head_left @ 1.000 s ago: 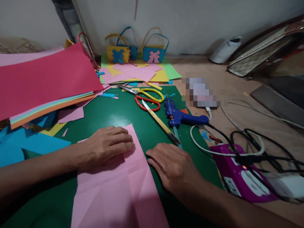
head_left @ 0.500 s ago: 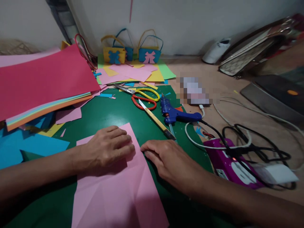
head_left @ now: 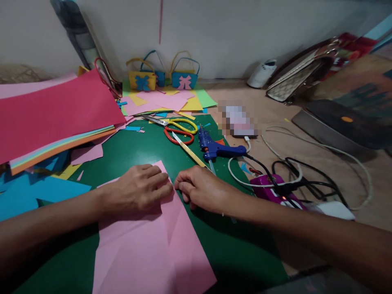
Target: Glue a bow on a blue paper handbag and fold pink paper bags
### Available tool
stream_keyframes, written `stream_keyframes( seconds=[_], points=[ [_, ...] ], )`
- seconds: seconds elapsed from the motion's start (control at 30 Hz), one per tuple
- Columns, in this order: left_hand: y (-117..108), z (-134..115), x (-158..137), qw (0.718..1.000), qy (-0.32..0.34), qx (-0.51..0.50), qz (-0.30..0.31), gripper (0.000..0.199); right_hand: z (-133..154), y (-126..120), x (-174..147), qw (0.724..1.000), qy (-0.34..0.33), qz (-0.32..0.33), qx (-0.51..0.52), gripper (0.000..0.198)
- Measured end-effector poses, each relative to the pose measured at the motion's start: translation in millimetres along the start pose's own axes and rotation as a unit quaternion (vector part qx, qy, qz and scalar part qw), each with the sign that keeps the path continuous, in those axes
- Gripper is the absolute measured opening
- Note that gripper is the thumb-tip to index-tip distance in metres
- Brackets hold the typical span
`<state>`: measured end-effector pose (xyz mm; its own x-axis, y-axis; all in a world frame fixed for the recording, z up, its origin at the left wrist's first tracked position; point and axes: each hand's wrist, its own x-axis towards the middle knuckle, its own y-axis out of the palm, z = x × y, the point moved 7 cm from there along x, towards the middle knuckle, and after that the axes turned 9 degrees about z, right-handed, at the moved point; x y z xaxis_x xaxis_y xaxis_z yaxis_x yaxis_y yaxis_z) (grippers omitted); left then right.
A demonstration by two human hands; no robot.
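A creased sheet of pink paper [head_left: 134, 253] lies on the green mat in front of me. My left hand [head_left: 141, 185] rests palm down across its upper part, fingers laid over the paper toward the right edge. Just beyond that edge is my right hand [head_left: 196, 185], its fingers curled in and bunched. Its fingertips meet the paper's edge close to my left fingers; whether anything is pinched between them is hidden. Beyond my right hand lie a craft knife [head_left: 188, 150] with a yellow handle, a blue glue gun [head_left: 219, 148] and scissors [head_left: 180, 130] with yellow and red handles.
Stacked coloured paper [head_left: 58, 110] fills the left, with blue sheets [head_left: 61, 188] below. Small paper bags [head_left: 184, 80] stand at the back. A phone [head_left: 240, 120], looping cables and a purple power strip [head_left: 266, 185] are on the right. The green mat [head_left: 137, 143] lies underneath.
My right hand has curled its fingers more and shifted slightly left and up, closer to my left hand. The view has swung a little to the right. My left hand stays on the paper.
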<state>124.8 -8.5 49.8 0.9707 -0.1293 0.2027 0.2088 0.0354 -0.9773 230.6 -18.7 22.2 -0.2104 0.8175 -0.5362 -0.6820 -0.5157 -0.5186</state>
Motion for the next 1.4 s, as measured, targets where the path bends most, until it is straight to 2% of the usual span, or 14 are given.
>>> stream_keyframes(
  seconds=[0.2,0.3,0.43,0.53,0.63,0.73,0.83,0.9,1.0,1.07,1.13,1.2,1.3,1.4],
  points=[
    [13.8,20.6,6.4,0.993,-0.092,-0.061,0.036,0.018,-2.1,0.2,1.0,0.998,-0.020,0.026,0.053,0.027],
    [18.0,31.7,8.4,0.978,-0.147,-0.121,0.084,0.019,-4.9,1.2,2.4,0.997,-0.022,0.030,0.062,0.029],
    [16.2,42.2,11.8,0.950,-0.207,-0.198,0.127,0.034,-6.6,2.5,2.9,0.998,-0.015,0.032,0.051,0.024],
    [15.0,40.2,14.7,0.942,-0.212,-0.217,0.143,0.029,1.4,-5.3,-2.5,0.999,-0.033,-0.001,-0.013,0.024],
    [15.2,35.7,14.7,0.948,-0.223,-0.170,0.149,0.016,17.0,-23.6,-15.4,0.988,-0.070,-0.076,-0.115,0.019],
    [17.9,35.1,8.4,0.942,-0.264,-0.139,0.156,0.010,35.9,-47.3,-37.9,0.954,-0.120,-0.186,-0.200,0.016],
    [17.8,43.0,-7.5,0.916,-0.345,-0.143,0.148,0.019,61.0,-59.9,-70.7,0.877,-0.216,-0.308,-0.300,0.020],
    [14.6,50.0,-21.9,0.892,-0.400,-0.167,0.125,0.035,72.5,-53.2,-87.6,0.825,-0.268,-0.349,-0.354,0.022],
    [8.3,59.4,-45.2,0.852,-0.469,-0.223,0.070,0.052,78.2,-20.3,-94.3,0.785,-0.330,-0.335,-0.403,0.023],
    [7.0,61.9,-59.0,0.821,-0.500,-0.273,0.035,0.056,76.7,11.2,-91.2,0.761,-0.370,-0.310,-0.433,0.035],
    [8.0,59.5,-68.2,0.789,-0.514,-0.336,-0.003,0.058,71.5,40.0,-82.6,0.752,-0.382,-0.282,-0.457,0.056],
    [11.1,52.0,-73.4,0.743,-0.521,-0.417,-0.044,0.059,66.9,58.7,-74.4,0.745,-0.370,-0.279,-0.479,0.059],
    [20.4,31.6,-74.3,0.623,-0.527,-0.570,-0.098,0.062,62.9,68.6,-61.2,0.766,-0.327,-0.260,-0.489,0.062],
    [24.8,9.2,-68.9,0.497,-0.512,-0.684,-0.153,0.071,61.4,62.1,-50.7,0.826,-0.294,-0.232,-0.421,0.061]
  ],
)
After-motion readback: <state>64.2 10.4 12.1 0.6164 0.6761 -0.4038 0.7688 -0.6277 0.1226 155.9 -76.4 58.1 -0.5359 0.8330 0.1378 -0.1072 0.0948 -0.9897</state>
